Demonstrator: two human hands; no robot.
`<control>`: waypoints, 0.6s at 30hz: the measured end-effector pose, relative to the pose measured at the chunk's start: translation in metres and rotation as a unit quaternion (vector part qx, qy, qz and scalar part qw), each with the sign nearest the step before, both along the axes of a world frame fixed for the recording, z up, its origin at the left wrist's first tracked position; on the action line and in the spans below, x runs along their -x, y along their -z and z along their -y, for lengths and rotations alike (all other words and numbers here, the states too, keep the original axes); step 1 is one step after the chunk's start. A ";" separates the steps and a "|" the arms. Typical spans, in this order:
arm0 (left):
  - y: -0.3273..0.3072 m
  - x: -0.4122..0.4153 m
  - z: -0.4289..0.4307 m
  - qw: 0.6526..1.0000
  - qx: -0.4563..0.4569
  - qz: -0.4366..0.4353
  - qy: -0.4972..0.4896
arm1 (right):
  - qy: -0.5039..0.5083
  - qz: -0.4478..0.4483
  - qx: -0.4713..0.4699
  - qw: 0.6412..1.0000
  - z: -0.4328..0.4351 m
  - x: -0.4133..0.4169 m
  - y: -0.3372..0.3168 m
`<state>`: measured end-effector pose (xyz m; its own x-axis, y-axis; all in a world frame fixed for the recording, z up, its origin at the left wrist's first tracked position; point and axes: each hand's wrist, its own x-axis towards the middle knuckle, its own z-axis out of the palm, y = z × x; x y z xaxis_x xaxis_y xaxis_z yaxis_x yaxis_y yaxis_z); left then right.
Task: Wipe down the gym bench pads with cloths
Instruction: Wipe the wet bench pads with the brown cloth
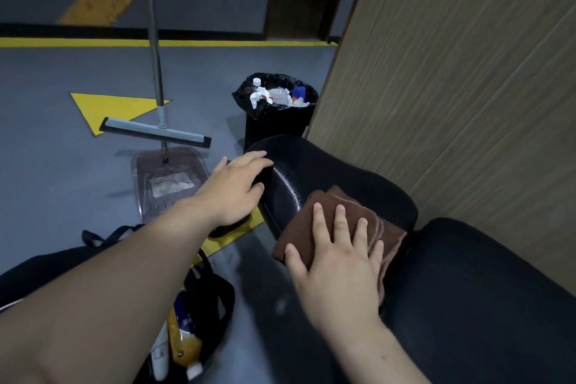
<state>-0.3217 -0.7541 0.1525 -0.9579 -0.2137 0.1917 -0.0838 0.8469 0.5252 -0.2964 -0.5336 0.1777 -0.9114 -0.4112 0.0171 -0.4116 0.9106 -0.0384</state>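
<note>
Where the brown cloth lies: folded, on the near end of the far bench pad, with its right edge drooping into the gap before the near bench pad.
Right hand: palm down on the cloth, covering its near half.
Right fingers: straight and spread apart, pressing flat. Cloth shows past the fingertips, between the fingers and out to both sides, and the thumb lies along its left edge.
Left hand: reaches across to the far pad's left end, well ahead of the cloth and not touching it.
Left fingers: close together and lightly bent over the pad's edge, with the thumb set apart lower on the pad's side. The edge sits between thumb and fingers.
Far pad surface: black and glossy, with small bright specks just left of the cloth.
Wood-grain panel: rises just beside the pads on the right.
Bin: black, lined with a black bag and holding crumpled paper and plastic. It stands on the grey floor beyond the far pad.
Floor squeegee: its head rests on the floor left of the bin, over a yellow arrow marking, and its pole runs up out of view.
Clear plastic tray: just in front of the squeegee head.
Black bag: open under the left forearm, with bottles inside.
</note>
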 end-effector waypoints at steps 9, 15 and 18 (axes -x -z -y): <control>0.003 0.003 0.016 0.999 0.034 0.005 -0.016 | 0.045 -0.016 -0.010 0.999 0.067 0.020 0.007; 0.005 0.001 0.024 0.998 0.011 0.025 -0.050 | 0.040 -0.026 -0.014 0.999 0.107 0.045 0.008; 0.006 -0.001 0.030 0.995 0.002 0.035 -0.096 | 0.031 -0.040 -0.021 0.999 0.127 0.055 0.011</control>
